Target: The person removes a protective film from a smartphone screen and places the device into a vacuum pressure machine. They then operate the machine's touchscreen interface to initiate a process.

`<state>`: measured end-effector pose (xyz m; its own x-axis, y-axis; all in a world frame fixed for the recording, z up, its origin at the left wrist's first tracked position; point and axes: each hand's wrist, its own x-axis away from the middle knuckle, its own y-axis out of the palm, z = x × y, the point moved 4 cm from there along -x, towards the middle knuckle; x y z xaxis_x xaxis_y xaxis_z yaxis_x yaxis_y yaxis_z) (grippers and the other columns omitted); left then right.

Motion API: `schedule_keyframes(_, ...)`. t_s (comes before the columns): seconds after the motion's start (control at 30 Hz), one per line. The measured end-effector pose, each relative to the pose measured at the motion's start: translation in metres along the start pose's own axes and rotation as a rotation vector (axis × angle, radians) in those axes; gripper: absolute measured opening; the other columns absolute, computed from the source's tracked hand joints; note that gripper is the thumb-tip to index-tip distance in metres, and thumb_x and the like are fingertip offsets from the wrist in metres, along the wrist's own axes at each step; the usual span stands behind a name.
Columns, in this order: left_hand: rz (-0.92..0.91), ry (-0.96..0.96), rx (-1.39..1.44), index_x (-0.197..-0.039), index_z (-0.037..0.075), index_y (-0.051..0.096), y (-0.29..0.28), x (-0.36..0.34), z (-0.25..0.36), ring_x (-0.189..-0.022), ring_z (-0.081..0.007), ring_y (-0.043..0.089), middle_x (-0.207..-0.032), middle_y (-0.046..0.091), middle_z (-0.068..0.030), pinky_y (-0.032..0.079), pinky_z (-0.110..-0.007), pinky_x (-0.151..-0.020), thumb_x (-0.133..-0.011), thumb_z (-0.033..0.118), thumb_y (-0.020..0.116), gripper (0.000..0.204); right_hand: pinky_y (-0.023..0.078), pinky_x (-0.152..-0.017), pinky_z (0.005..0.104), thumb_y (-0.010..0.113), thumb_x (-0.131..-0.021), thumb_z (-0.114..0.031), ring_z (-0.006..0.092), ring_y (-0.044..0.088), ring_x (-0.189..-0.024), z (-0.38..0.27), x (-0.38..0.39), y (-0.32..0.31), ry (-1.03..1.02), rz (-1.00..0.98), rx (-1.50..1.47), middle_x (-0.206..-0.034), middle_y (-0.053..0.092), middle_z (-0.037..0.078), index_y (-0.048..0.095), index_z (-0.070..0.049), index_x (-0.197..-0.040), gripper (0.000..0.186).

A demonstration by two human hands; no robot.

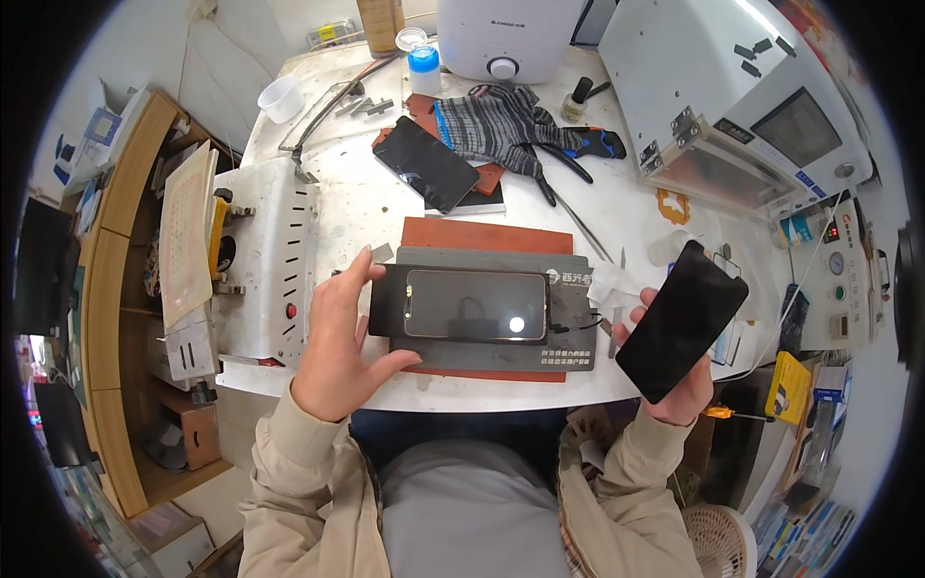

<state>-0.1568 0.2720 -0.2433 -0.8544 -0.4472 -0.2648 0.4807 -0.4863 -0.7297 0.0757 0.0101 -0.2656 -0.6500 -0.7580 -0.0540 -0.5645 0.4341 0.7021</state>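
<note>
Beige-sleeved, holds a black phone panel (682,323) in the right hand (677,397), slanted above the front right corner of the table (352,217). Grips it from beneath, with fingertips showing past its left edge and the palm under its lower end. Has the left hand (337,356) released, thumb and fingers spread about the left end of a black base (388,301); cannot tell whether the thumb touches anything. Has a dark-screened phone (477,305) flat on that base, over a grey mat (482,360) near the middle of the table's front edge. Angles both forearms (313,462) up from beyond that edge.
</note>
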Motion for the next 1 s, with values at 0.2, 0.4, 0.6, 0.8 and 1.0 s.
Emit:
schedule_keyframes(0.2, -0.076, -0.059, 0.123, -0.155, 0.002, 0.021, -0.002, 0.0, -0.003, -0.112, -0.029, 0.05, -0.127, 0.053, -0.0124, 0.043, -0.039, -0.096, -0.058, 0.011, 0.093, 0.121, 0.022, -0.117, 0.0597, 0.064, -0.092, -0.041, 0.0336, 0.047, -0.134, 0.018, 0.014, -0.013, 0.057, -0.195, 0.003, -0.154, 0.033, 0.022, 0.02, -0.004, -0.155, 0.085)
schedule_keyframes(0.4, -0.108, 0.016, 0.109, -0.136, 0.003, 0.046, -0.01, -0.025, -0.005, -0.099, -0.0308, 0.056, -0.111, 0.056, -0.0143, 0.047, -0.039, -0.087, -0.072, 0.021, 0.086, 0.078, 0.024, -0.116, 0.0614, 0.062, -0.093, -0.043, 0.0333, 0.048, -0.133, 0.013, 0.014, -0.01, 0.008, -0.151, 0.031, -0.154, 0.033, 0.023, 0.02, -0.004, -0.155, 0.084)
schedule_keyframes(0.6, -0.019, -0.123, 0.05, -0.1, -0.001, 0.067, -0.002, -0.037, -0.018, -0.08, -0.0261, 0.062, -0.092, 0.063, -0.0125, 0.05, -0.032, -0.074, -0.093, 0.0, 0.058, 0.012, 0.025, -0.115, 0.0624, 0.056, -0.096, -0.045, 0.0344, 0.05, -0.132, 0.015, 0.014, -0.012, -0.022, -0.115, -0.017, -0.155, 0.031, 0.024, 0.019, -0.005, -0.156, 0.082)
schedule_keyframes(0.8, -0.011, -0.124, 0.048, -0.099, 0.0, 0.069, 0.002, -0.04, -0.025, -0.077, -0.0249, 0.062, -0.087, 0.064, -0.0115, 0.049, -0.033, -0.072, -0.092, 0.0, 0.059, 0.013, 0.024, -0.116, 0.0628, 0.053, -0.097, -0.046, 0.0352, 0.049, -0.132, 0.013, 0.015, -0.012, -0.051, -0.108, -0.02, -0.156, 0.029, 0.025, 0.018, -0.005, -0.156, 0.08)
schedule_keyframes(1.0, -0.064, -0.162, 0.031, -0.099, 0.0, 0.07, 0.002, -0.045, -0.02, -0.073, -0.0222, 0.059, -0.087, 0.062, -0.0107, 0.049, -0.032, -0.07, -0.093, 0.005, 0.061, 0.012, 0.023, -0.116, 0.0624, 0.05, -0.098, -0.045, 0.0352, 0.049, -0.133, 0.013, 0.016, -0.012, -0.061, -0.103, -0.014, -0.156, 0.028, 0.025, 0.019, -0.006, -0.156, 0.077)
